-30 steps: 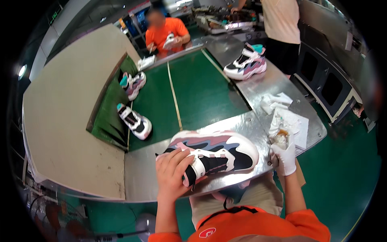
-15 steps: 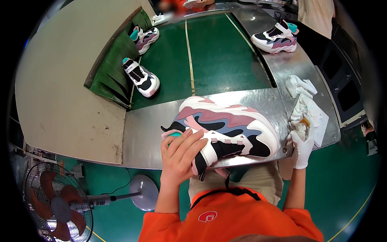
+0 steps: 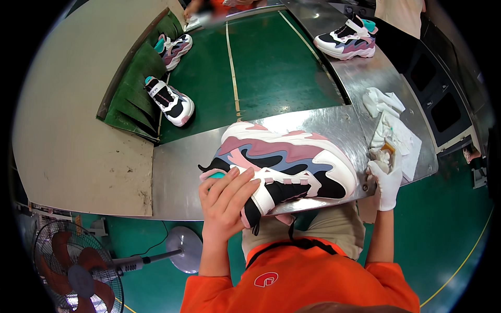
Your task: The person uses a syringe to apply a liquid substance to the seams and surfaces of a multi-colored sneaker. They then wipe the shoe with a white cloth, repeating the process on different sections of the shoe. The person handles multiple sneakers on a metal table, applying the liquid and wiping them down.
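A large sneaker (image 3: 287,164) in white, black, mauve and blue lies on its side on the metal tabletop near me, sole away from me and toe to the right. My bare left hand (image 3: 227,201) is closed over its collar and strap, with the thumb hidden. My right hand (image 3: 386,182), in a white glove, curls round a crumpled white cloth (image 3: 381,160) on the metal at the right. A small amber-brown piece (image 3: 388,148) shows at the top of that cloth; its kind is unclear.
Two sneakers (image 3: 172,101) (image 3: 175,50) stand on the green belt (image 3: 276,62) by green flaps (image 3: 130,91); another sneaker (image 3: 347,39) is on the right metal ledge. White cloths (image 3: 383,101) lie near my right hand. A floor fan (image 3: 81,279) is at lower left. Someone's arm (image 3: 193,8) shows across the belt.
The whole view has shifted slightly, so things appear a little further left. Both hands keep their places on the sneaker and the cloth.
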Demonstrator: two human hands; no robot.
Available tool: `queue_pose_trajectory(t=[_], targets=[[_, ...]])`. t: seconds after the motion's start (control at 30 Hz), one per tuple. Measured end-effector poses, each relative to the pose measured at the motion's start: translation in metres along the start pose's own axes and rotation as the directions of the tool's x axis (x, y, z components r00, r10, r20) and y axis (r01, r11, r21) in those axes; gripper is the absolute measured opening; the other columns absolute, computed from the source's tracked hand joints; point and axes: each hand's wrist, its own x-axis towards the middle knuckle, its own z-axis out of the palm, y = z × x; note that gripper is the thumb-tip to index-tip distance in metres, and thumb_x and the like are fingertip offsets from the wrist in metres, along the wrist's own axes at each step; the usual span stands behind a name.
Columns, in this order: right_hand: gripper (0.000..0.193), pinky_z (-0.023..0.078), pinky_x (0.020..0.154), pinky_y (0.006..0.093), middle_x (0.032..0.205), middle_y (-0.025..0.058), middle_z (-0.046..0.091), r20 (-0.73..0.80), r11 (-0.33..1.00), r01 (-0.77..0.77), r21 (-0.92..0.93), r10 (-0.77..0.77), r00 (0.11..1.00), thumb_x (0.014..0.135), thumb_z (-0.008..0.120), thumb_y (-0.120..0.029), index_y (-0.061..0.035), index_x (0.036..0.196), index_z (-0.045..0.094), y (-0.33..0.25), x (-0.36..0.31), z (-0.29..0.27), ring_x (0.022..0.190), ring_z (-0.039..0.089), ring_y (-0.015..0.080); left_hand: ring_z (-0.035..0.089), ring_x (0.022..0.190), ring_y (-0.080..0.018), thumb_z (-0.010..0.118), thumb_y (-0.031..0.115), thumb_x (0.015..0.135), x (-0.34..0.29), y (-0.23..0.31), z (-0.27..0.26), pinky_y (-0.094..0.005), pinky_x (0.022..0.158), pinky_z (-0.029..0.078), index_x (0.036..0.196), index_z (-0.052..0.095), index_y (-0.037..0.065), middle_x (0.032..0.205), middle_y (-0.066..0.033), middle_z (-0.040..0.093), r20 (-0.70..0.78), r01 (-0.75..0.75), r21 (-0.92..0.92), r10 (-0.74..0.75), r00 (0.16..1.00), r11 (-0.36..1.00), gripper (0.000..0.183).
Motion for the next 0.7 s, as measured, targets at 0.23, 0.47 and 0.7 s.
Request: queue_pose_trajectory(t=[0.23,0.47,0.7], targets=[[0.068,0.050,0.079,0.0245,0.117,0.0060,0.058,0.021,1.000,0.002,0.005,-0.002,1.000,0.073,0.074,0.006,-0.0036,0.135,0.048,-0.0022,-0.0008,0.0018,0.096,0.060,0.0130,0.062,0.112,-0.0203,0.063,0.020,0.081,0.0005,-0.0003,0.0009,-0.0349,0.091,0.038,0.107,0.071,0.015,0.119,-0.0010,0.070,-0.014,-0.004,0.009,0.004,1.000,1.000,0.028],[0.067,0.047,0.065,0.0196,0.112,0.0052,0.059,0.005,1.000,0.004,-0.026,-0.004,1.000,0.073,0.076,0.004,-0.0053,0.134,0.049,-0.0018,-0.0001,0.0030,0.087,0.058,0.0091,0.060,0.115,-0.0200,0.062,0.018,0.083,-0.0017,0.0008,0.0015,-0.0349,0.091,0.038,0.108,0.071,0.015,0.120,-0.0007,0.069,0.001,0.006,-0.002,-0.006,1.000,1.000,0.027],[0.068,0.045,0.060,0.0178,0.112,0.0062,0.058,0.000,0.994,0.006,-0.113,-0.006,1.000,0.074,0.074,0.005,-0.0061,0.136,0.048,-0.0095,-0.0038,0.0062,0.082,0.056,0.0074,0.058,0.117,-0.0193,0.062,0.015,0.083,-0.0089,0.0004,0.0056,-0.0343,0.087,0.038,0.109,0.071,0.016,0.122,0.0005,0.069,-0.024,-0.013,0.019,0.014,1.000,1.000,0.027]])
